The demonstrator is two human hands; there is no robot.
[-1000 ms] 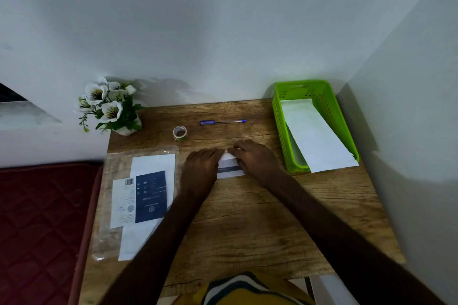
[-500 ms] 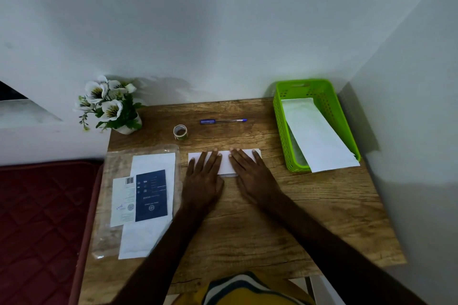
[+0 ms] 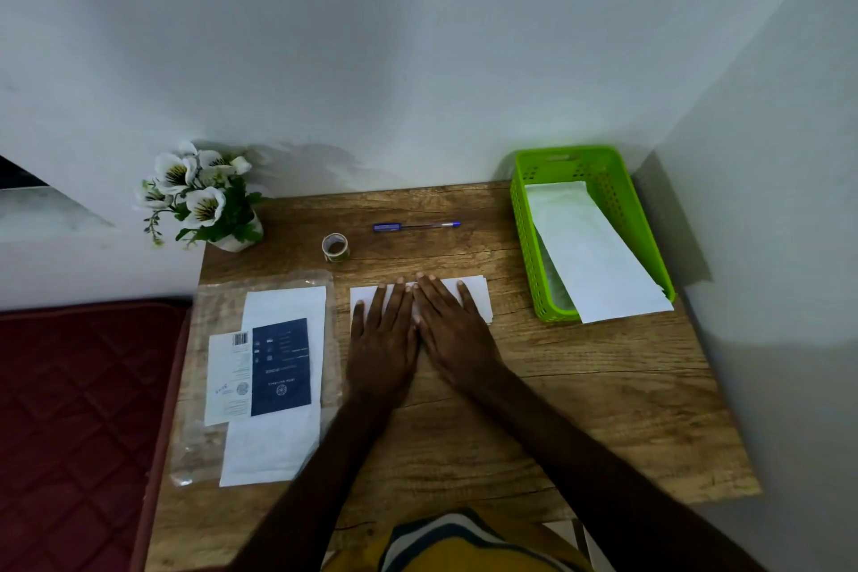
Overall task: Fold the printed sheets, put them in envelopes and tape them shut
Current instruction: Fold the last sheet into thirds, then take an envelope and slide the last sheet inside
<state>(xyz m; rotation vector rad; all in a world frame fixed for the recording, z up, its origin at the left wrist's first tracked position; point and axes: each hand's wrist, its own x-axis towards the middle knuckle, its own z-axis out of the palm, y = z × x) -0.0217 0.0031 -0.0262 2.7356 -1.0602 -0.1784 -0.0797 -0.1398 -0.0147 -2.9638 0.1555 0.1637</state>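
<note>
A folded white sheet [image 3: 478, 295] lies flat in the middle of the wooden table [image 3: 603, 409]. My left hand [image 3: 383, 339] and my right hand [image 3: 452, 325] rest side by side on it, palms down, fingers spread, covering most of its middle. A small roll of tape [image 3: 335, 247] stands just beyond the sheet. At the left a clear plastic sleeve [image 3: 209, 386] holds white envelopes [image 3: 278, 446] and a dark blue printed card [image 3: 281, 367]. A white envelope [image 3: 589, 255] leans in the green basket [image 3: 527, 237] at the right.
A blue pen [image 3: 416, 226] lies near the back edge. A white pot of artificial flowers [image 3: 204, 200] sits at the back left corner. Walls close the table at the back and right. A dark red mattress [image 3: 79, 409] adjoins the left side.
My hands, bunched over the sheet a second ago, have flattened out with fingers spread. The sheet now lies flat as a wide strip, and my hands have drawn closer together on it.
</note>
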